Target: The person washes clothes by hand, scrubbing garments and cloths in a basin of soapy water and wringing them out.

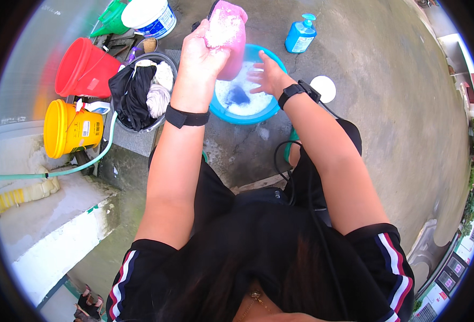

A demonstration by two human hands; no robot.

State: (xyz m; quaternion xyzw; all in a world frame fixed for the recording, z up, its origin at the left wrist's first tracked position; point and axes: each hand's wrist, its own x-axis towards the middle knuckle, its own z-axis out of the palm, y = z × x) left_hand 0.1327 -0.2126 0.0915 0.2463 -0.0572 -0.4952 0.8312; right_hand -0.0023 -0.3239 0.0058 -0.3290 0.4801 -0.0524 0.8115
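My left hand (202,56) is closed on a pink bag-like thing (236,51) with a white, speckled patch on its face. It is held up over the left far side of a blue basin (253,119); I cannot make out its exact kind. White suds cover much of the water in the basin, with a dark blue patch (238,95) showing among them. Over the basin's right side, my right hand (269,77) is open with fingers spread and nothing in it. Both wrists wear black bands.
A grey tub holding black and pale clothes (135,96) stands left of the basin. Beyond it are red (87,70), yellow (75,129) and white buckets (150,19), with a pale green hose (81,170) alongside. A blue pump bottle (301,35) and a white disc (323,89) lie right.
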